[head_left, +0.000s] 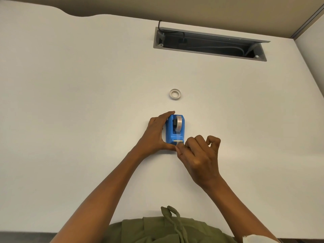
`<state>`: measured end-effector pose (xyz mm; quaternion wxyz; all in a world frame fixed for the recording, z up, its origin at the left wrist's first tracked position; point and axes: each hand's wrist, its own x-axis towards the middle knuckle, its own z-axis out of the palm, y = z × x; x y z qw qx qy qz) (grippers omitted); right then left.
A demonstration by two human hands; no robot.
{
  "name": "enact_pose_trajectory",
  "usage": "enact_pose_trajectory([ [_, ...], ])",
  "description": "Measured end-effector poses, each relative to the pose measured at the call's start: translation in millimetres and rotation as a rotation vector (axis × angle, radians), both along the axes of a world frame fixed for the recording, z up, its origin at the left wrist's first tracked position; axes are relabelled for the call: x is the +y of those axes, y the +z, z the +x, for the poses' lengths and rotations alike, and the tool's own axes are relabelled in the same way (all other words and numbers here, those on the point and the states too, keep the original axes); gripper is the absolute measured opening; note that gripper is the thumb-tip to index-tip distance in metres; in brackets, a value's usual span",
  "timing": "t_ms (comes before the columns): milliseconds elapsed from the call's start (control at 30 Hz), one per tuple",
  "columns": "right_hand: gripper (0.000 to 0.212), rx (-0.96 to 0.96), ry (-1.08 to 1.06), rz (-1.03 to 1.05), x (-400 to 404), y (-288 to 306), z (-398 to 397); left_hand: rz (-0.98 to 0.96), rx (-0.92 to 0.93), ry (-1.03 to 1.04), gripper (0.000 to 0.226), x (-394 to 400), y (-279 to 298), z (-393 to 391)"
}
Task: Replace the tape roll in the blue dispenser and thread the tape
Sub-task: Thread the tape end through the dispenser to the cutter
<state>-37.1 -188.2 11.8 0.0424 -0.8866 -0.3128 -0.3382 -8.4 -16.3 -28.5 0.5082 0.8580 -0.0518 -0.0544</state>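
The blue dispenser [171, 131] stands on the white desk [78, 102] in the middle of the view. A clear tape roll [179, 124] sits inside it, and a strip of tape runs from the roll down to the metal cutter at the near end. My left hand [156, 133] grips the dispenser from its left side, fingers over the far end and thumb at the near corner. My right hand [198, 155] pinches the free end of the tape just in front of the cutter. A second, nearly bare white tape core [175, 94] lies flat on the desk beyond the dispenser.
An open grey cable tray [208, 43] with wires inside is set into the desk at the back right. A partition wall rises along the right edge. The desk's near edge runs by my body at the bottom.
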Motion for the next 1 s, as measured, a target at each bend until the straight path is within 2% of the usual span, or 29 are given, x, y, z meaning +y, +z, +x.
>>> enact_pose_trajectory([
  [333, 0.012, -0.001, -0.02, 0.001, 3.9, 0.9, -5.7, 0.014, 0.015, 0.006, 0.098, -0.9, -0.1, 1.0],
  [733, 0.011, 0.126, -0.036, 0.005, 0.4, -8.2, -10.3, 0.057, 0.026, -0.089, 0.11, 7.2, -2.8, 4.1],
  [1000, 0.009, 0.138, -0.085, 0.015, 4.2, -13.9, -11.8, 0.057, 0.039, -0.085, 0.113, 6.2, 0.4, 2.0],
])
